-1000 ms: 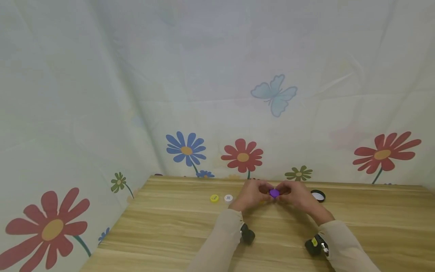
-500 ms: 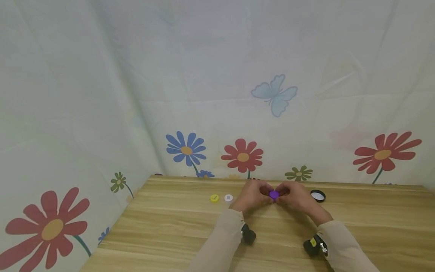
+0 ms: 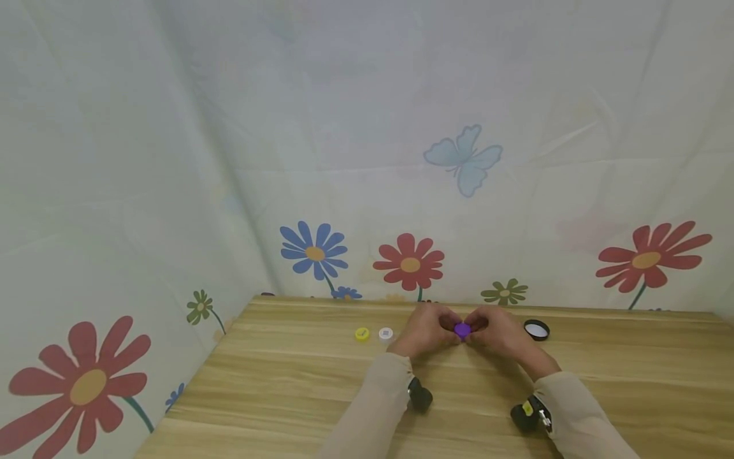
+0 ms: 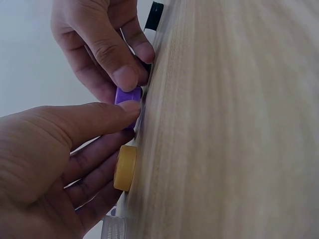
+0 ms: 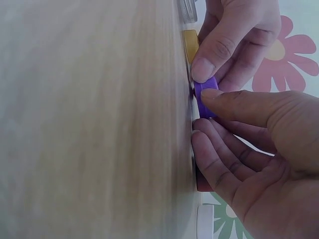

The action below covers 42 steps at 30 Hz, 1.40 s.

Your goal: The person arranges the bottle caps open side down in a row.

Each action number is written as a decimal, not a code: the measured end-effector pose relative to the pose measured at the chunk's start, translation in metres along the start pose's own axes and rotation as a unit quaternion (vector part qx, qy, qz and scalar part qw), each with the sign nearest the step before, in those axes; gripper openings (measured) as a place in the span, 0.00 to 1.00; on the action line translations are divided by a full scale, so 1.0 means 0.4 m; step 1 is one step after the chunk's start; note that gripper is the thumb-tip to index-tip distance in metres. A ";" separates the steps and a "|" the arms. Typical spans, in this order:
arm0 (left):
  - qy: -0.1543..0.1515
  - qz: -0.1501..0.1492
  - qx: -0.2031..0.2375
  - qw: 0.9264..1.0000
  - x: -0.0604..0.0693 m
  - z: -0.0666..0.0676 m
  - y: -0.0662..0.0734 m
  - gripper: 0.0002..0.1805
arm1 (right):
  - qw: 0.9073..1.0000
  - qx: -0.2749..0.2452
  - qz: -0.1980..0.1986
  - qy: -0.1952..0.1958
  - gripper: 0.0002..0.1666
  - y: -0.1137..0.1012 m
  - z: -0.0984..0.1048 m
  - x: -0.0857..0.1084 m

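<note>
A purple ridged bottle cap point(image 3: 462, 330) is held between both hands near the back of the table. My left hand point(image 3: 423, 328) pinches its left side, the thumb on the ridges. From the other side my right hand point(image 3: 500, 328) grips it with thumb and fingers. In both wrist views the purple cap point(image 4: 128, 94) is low over the wood, but whether it touches cannot be told. Just beside the left fingers sits an orange cap point(image 4: 125, 168). A dark red piece point(image 5: 203, 181) lies behind the right fingers, mostly hidden.
Left of the hands lie a yellow cap point(image 3: 362, 334) and a white cap point(image 3: 386, 334). To the right is a black-rimmed lid point(image 3: 536, 330), white inside. A clear ridged cap point(image 4: 113, 228) stands past the orange one. A flowered cloth point(image 3: 344, 127) hangs behind the table.
The purple cap has come down slightly between the fingers and its tilt has changed. My right wrist has shifted a little to the left; both hands keep their hold.
</note>
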State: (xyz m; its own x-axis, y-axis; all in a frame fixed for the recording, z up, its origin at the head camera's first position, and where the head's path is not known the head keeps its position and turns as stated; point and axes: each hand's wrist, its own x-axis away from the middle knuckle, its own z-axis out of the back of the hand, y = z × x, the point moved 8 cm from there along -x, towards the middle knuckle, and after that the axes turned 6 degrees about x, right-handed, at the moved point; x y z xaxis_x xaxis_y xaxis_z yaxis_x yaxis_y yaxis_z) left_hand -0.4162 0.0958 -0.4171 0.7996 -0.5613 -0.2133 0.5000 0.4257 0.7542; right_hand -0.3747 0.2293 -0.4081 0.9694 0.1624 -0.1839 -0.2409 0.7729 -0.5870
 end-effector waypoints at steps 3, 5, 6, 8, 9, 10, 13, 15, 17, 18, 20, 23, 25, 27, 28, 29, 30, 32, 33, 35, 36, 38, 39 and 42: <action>-0.001 0.003 0.000 1.000 0.002 0.001 0.002 0.14 | 1.000 0.000 0.001 0.000 0.15 -0.002 0.002 0.000; 0.000 0.003 -0.003 1.000 0.003 0.004 0.004 0.14 | 1.000 -0.004 0.004 0.000 0.16 -0.004 0.002 -0.001; 0.000 0.003 -0.005 1.000 0.004 0.005 0.004 0.14 | 1.000 -0.005 0.005 0.000 0.16 -0.005 0.002 -0.001; 0.000 0.002 -0.010 1.000 0.005 0.007 0.006 0.15 | 1.000 -0.009 0.007 -0.001 0.16 -0.007 0.002 -0.001; 0.000 0.002 -0.012 1.000 0.005 0.008 0.006 0.15 | 1.000 -0.011 0.007 -0.001 0.16 -0.008 0.002 0.000; 0.000 0.002 -0.013 1.000 0.005 0.009 0.006 0.15 | 1.000 -0.012 0.009 -0.001 0.16 -0.009 0.003 -0.001; -0.001 0.003 -0.015 1.000 0.005 0.010 0.006 0.16 | 1.000 -0.015 0.008 -0.002 0.16 -0.011 0.004 0.000; -0.001 0.003 -0.014 1.000 0.005 0.009 0.005 0.16 | 1.000 -0.015 0.007 -0.004 0.16 -0.011 0.004 0.000; -0.001 0.003 -0.013 1.000 0.004 0.008 0.004 0.16 | 1.000 -0.016 0.006 -0.004 0.17 -0.011 0.005 0.000; -0.002 0.001 -0.012 1.000 0.003 0.007 0.004 0.16 | 1.000 -0.015 0.006 -0.004 0.17 -0.011 0.006 0.001; -0.005 0.002 -0.010 1.000 0.002 0.005 0.004 0.16 | 1.000 -0.012 0.006 -0.005 0.17 -0.010 0.007 0.001; -0.010 0.002 -0.008 1.000 0.001 0.002 0.007 0.16 | 1.000 -0.008 0.002 -0.004 0.17 -0.009 0.008 0.004; -0.013 0.006 -0.008 1.000 0.003 0.000 0.008 0.17 | 1.000 -0.003 0.003 -0.004 0.16 -0.010 0.007 0.005; -0.013 0.007 -0.010 1.000 0.007 0.000 0.011 0.17 | 1.000 -0.001 0.006 -0.002 0.15 -0.012 0.007 0.007; -0.012 0.006 -0.012 1.000 0.008 0.001 0.013 0.17 | 1.000 0.001 0.009 -0.001 0.14 -0.014 0.006 0.008; -0.011 0.005 -0.011 1.000 0.010 0.001 0.016 0.18 | 1.000 0.003 0.016 0.000 0.14 -0.017 0.007 0.009; -0.010 0.006 -0.007 1.000 0.012 0.001 0.018 0.18 | 1.000 0.004 0.020 0.001 0.13 -0.020 0.008 0.010; -0.009 0.009 0.002 1.000 0.015 0.001 0.022 0.17 | 1.000 0.003 0.027 0.004 0.13 -0.022 0.011 0.014; -0.008 0.013 0.009 1.000 0.015 0.000 0.023 0.18 | 1.000 0.003 0.029 0.005 0.13 -0.023 0.014 0.016; -0.005 0.021 0.022 1.000 0.015 -0.001 0.025 0.17 | 0.999 0.003 0.035 0.009 0.14 -0.024 0.021 0.019; -0.003 0.024 0.028 0.999 0.015 -0.002 0.027 0.17 | 0.999 0.003 0.034 0.011 0.14 -0.022 0.026 0.021; 0.001 0.025 0.030 0.999 0.011 -0.003 0.034 0.18 | 0.999 0.005 0.035 0.016 0.15 -0.019 0.034 0.024; 0.004 0.023 0.028 0.999 0.008 -0.003 0.038 0.19 | 0.999 0.006 0.036 0.019 0.16 -0.018 0.039 0.025; 0.010 0.017 0.012 1.000 -0.001 -0.004 0.051 0.20 | 0.999 0.008 0.040 0.027 0.16 -0.015 0.051 0.029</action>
State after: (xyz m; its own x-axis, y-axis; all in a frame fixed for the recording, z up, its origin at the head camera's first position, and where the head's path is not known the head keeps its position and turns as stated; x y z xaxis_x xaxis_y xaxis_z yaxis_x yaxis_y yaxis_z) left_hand -0.4058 0.1061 -0.4027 0.8227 -0.5327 -0.1983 0.4638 0.4274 0.7760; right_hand -0.3612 0.2393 -0.3906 0.9433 0.1901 -0.2720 -0.3153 0.7690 -0.5561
